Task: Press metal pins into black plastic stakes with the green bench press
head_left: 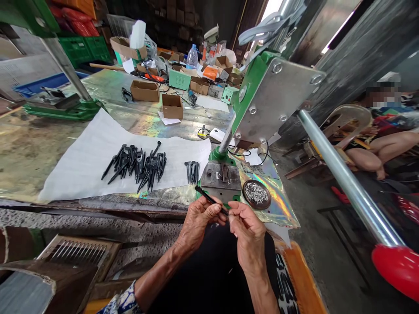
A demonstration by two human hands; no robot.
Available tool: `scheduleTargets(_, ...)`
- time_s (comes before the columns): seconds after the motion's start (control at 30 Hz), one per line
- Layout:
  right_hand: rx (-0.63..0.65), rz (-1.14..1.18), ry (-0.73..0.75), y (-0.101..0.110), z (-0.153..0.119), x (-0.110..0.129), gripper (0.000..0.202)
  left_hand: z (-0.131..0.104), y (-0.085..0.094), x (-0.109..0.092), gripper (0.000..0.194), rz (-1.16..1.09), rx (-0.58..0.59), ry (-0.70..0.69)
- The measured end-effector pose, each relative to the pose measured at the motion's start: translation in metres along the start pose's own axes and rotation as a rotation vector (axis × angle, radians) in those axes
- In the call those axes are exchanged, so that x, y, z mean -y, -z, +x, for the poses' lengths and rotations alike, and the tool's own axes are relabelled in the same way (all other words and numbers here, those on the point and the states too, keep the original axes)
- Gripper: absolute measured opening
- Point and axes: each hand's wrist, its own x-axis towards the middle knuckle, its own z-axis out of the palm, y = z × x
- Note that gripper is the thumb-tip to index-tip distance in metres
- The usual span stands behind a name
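Note:
My left hand [200,219] is closed round a black plastic stake [206,195], thumb on top, with its wider head pointing up and left. My right hand [246,224] pinches the other end of that stake; whether a small part is also between these fingertips is hidden. Just beyond both hands stands the metal base block [221,179] of a green hand press [250,89]. To its right, a round brown dish [256,194] holds many tiny silvery pins. Left of the block lie a small row of black stakes [191,172] and a larger heap of similar stakes [139,165] on white sheeting [81,161].
The press's lever with a red knob [396,270] juts out at right. A second green press [62,107] stands at far left. Cardboard boxes [172,107] and tools crowd the table's back. An orange crate [303,274] with black parts sits low beside my leg. Another person [376,148] sits at right.

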Motion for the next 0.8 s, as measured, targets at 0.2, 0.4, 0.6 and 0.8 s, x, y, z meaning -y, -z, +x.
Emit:
scheduleTargets(0.2,-0.059,0.025,-0.121,-0.006,0.016,0.001,0.030,0.017,0.001,-0.009,0.029,0.188,0.029,-0.055)
scheduleTargets(0.4,-0.067,0.133,-0.198,-0.019,0.044,-0.006,0.027,0.043,0.001,-0.010,0.017,0.357,0.010,-0.189)
scheduleTargets(0.6,-0.075,0.206,-0.179,-0.014,0.057,0.000,0.032,0.083,0.008,-0.011,0.017,0.448,0.003,-0.218)
scheduleTargets(0.8,-0.115,0.317,-0.167,0.042,0.049,0.051,0.035,0.124,0.011,-0.016,0.013,0.619,0.021,-0.235)
